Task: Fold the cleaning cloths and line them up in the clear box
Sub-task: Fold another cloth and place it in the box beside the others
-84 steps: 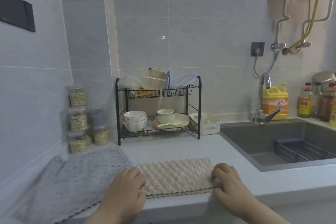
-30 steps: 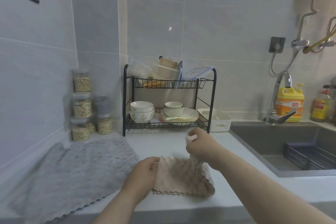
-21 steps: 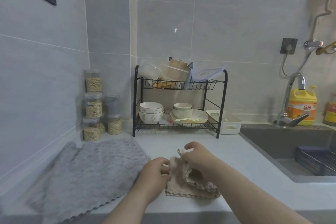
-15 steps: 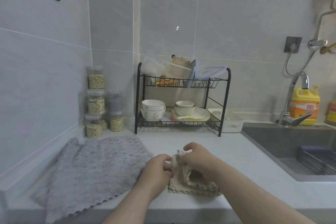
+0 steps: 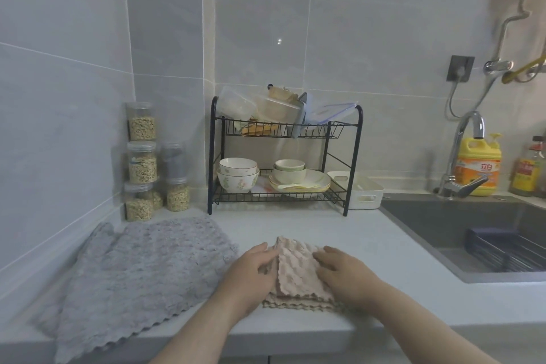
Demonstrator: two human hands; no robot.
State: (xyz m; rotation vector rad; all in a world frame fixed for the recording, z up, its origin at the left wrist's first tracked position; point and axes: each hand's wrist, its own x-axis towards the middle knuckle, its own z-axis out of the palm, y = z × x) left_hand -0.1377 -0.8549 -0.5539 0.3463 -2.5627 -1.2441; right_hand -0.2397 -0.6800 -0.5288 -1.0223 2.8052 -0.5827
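Against the left wall stand stacked clear jars (image 5: 141, 162), most holding pale flakes and one something dark. The black rack (image 5: 358, 156) carries clear boxes (image 5: 236, 105) and a lid piled on its top shelf; what is in them cannot be made out. Its lower shelf holds two nested bowls (image 5: 237, 176) at the left and smaller bowls on plates (image 5: 307, 180) at the right. A white bin (image 5: 366, 193) sits just beside the rack's right leg, its inside hidden. The sink (image 5: 443, 216) has a dark wire basket (image 5: 508, 250) in it, and a yellow bottle (image 5: 478, 168) stands behind the tap.

The beige cloth (image 5: 298, 273) lies folded into a small thick square at the front edge of the worktop (image 5: 384, 260), between both hands. The grey cloth (image 5: 141, 269) lies spread flat to its left, its near edge overhanging the worktop.

The right hand (image 5: 345, 273) lies palm down on the beige cloth's right half, fingers relaxed and flat. The left hand (image 5: 251, 272) rests at the cloth's left edge with fingers nearly straight; whether its thumb pinches the top layer cannot be told. Both forearms reach in from below.
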